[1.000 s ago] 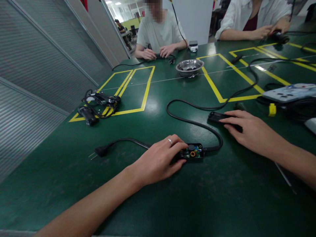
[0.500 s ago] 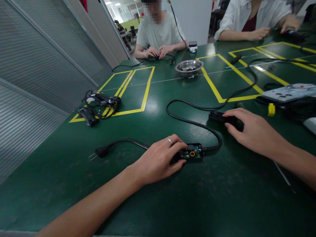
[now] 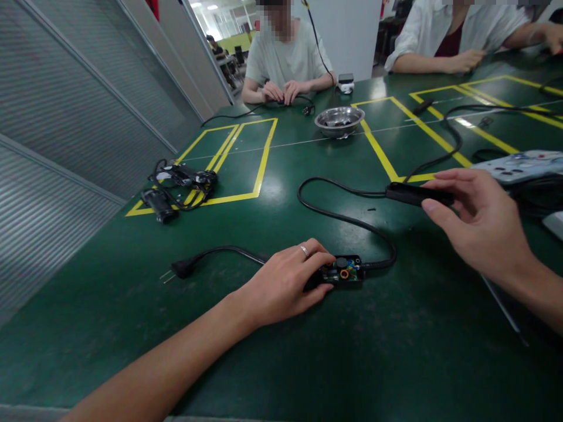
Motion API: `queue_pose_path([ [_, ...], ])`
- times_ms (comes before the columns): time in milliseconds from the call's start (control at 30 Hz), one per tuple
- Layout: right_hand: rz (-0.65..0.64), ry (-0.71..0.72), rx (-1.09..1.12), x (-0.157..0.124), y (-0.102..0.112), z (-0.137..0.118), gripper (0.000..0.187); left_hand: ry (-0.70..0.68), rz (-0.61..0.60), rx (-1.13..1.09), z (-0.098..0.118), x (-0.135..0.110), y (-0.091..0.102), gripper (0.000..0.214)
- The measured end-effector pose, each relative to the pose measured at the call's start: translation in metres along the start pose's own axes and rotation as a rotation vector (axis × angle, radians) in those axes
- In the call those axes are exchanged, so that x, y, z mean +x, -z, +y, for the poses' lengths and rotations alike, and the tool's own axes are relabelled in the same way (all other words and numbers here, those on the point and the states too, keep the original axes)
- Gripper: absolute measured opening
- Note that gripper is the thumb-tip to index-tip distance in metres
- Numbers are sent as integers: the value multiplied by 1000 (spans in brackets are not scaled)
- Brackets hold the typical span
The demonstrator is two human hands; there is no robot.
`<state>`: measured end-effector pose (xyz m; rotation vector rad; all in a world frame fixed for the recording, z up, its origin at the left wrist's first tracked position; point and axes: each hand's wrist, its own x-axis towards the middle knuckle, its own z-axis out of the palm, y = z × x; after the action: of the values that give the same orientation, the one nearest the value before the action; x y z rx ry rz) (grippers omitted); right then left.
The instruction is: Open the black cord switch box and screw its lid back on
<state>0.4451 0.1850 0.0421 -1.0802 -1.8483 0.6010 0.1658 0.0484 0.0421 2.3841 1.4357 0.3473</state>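
Note:
My left hand (image 3: 295, 280) grips an opened black power adapter (image 3: 347, 271) on the table; its circuit board with coils shows past my fingers. A cable with a two-pin plug (image 3: 182, 268) runs left from it, and another black cable (image 3: 347, 218) leaves its right end and loops back. Between thumb and fingers of my right hand (image 3: 470, 217) is a long black plastic cover (image 3: 411, 193), lifted above the table. Two small dark bits, perhaps screws (image 3: 372, 209), lie below it. A thin metal rod (image 3: 504, 308) rests partly under my right forearm.
A steel bowl (image 3: 339, 122) with small parts stands mid-table. Coiled black cables (image 3: 182, 184) lie at left, on yellow tape. At right is a pale patterned object (image 3: 519, 166) beside more cables. Two people sit across; one handles a black cable.
My right hand has raised the black cover off the table and moved it right, uncovering the small bits beneath. My left hand stays on the adapter.

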Motion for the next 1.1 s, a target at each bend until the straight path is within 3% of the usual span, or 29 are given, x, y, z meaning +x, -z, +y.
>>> queue_pose_path([
  [200, -27, 3, 165, -8, 1, -15, 49, 11, -24, 3, -4, -5, 18, 43],
  [367, -259, 48, 239, -27, -2, -23, 57, 86, -78, 7, -10, -8, 30, 15],
  [533, -412, 141, 224, -38, -11, -27, 57, 83, -95, -74, -12, -7, 26, 11],
  [767, -446, 157, 191, -36, -11, -29, 59, 119, -73, -85, -12, -6, 22, 13],
  [1100, -398, 183, 91, -36, -12, -29, 61, 53, -72, -78, -15, -3, 19, 21],
])
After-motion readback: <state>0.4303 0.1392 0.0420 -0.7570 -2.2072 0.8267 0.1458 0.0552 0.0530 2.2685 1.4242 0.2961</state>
